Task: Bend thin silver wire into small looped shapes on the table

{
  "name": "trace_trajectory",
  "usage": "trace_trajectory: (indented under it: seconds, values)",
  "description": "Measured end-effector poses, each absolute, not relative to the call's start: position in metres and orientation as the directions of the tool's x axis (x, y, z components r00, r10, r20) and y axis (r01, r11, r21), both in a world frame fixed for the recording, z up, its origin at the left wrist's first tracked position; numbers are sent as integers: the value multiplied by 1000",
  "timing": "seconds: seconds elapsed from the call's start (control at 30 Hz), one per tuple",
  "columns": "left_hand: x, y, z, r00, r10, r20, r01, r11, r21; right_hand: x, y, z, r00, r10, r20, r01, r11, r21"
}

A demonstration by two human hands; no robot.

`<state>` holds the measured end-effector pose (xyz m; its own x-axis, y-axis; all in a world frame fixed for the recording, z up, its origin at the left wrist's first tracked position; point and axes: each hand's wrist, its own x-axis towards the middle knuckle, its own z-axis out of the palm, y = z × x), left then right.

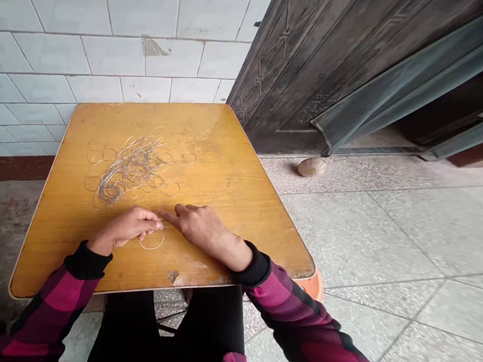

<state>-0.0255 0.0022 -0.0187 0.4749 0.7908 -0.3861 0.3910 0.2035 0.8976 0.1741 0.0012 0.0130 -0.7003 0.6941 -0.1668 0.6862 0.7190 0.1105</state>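
My left hand (134, 225) is closed in a pinch on a thin metal wire (152, 248), just above the near part of the table. A curved loop of this wire hangs below the fingers, and a short stretch runs across towards my right hand (201, 226). That hand's index finger points left, close to the left fingertips, while the other fingers are curled. The wire meets its underside, where the thumb is hidden. Beyond both hands lies a tangled heap of thin, silvery curled wires (132, 166).
The yellow wooden table (227, 205) has rounded corners and a worn front edge. White wall tiles (125, 55) stand behind it. On the right are a dark carved door (282, 73), a grey-green curtain (358, 99) and a roundish pale object (311, 166) on the floor. Something orange (313, 284) shows under the right corner.
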Motion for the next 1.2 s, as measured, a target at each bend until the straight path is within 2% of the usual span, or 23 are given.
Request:
trace_trajectory:
  seconds: [0.27,0.43,0.53,0.6,0.67,0.73,0.8,0.87,0.93,1.03,1.1,1.2]
  values:
    - [-24,-2,-16,434,840,-327,382,157,911,175,2,14,-704,686,-184,689,722,54]
    - [-23,-2,-19,422,857,-296,327,160,931,179,5,4,-682,732,-7,732,681,-23]
    - [-21,-2,-20,416,864,-282,295,165,941,182,9,-6,-604,776,182,753,631,-188]
    - [-18,-3,-22,397,880,-261,281,154,947,183,13,-13,-540,792,285,707,611,-357]
    - [-16,-4,-23,355,906,-229,261,139,955,182,16,-19,-465,822,330,599,566,-566]
    - [-14,-4,-25,300,934,-192,231,124,965,179,19,-23,-375,887,271,393,416,-820]
    - [-12,-4,-27,238,961,-139,203,91,975,174,21,-26,-326,940,103,76,135,-988]
    - [-10,-4,-29,173,982,-82,186,49,981,169,22,-28,-360,930,-74,-214,-159,-964]
    - [-8,-4,-28,135,990,-48,177,24,984,165,22,-28,-415,892,-181,-363,-344,-866]
    - [-9,-3,-25,162,986,-40,180,10,984,163,23,-28,-449,859,-246,-404,-440,-802]
    - [-13,-2,-22,196,979,-56,152,26,988,165,24,-27,-457,851,-260,-365,-446,-817]
    - [-21,1,-17,298,942,-155,20,156,988,168,25,-26,-494,826,-271,-253,-434,-865]
